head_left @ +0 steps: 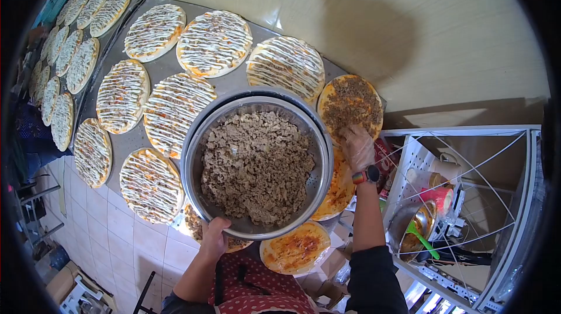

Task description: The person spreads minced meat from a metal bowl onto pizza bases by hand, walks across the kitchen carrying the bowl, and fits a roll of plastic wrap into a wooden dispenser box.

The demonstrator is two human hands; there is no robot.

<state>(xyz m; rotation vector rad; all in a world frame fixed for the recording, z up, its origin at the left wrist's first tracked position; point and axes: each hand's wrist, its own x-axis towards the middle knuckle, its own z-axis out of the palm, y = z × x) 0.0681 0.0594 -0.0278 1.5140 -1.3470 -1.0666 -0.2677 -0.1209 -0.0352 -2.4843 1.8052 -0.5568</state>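
Observation:
A large steel bowl (200, 220) full of crumbled cooked ground meat (257, 168) sits in front of me, with a second metal rim showing behind it. My left hand (215, 237) grips its near left rim, thumb over the edge. My right hand (357, 146), in a clear plastic glove, reaches down to a round pizza (352, 103) spread with orange sauce and ground meat. Its fingers look bunched together at the near edge; whatever they hold is hidden. Just below lies a sauced pizza base (339, 188), partly behind the bowl. Another sauced base (295, 247) is nearer me.
Several pizzas striped with white sauce (215, 43) cover the grey table (131, 42). More fill a second surface at far left. A wall (432, 33) borders the back. To the right, a white metal frame (467, 132) holds a pan with a green spatula (422, 240).

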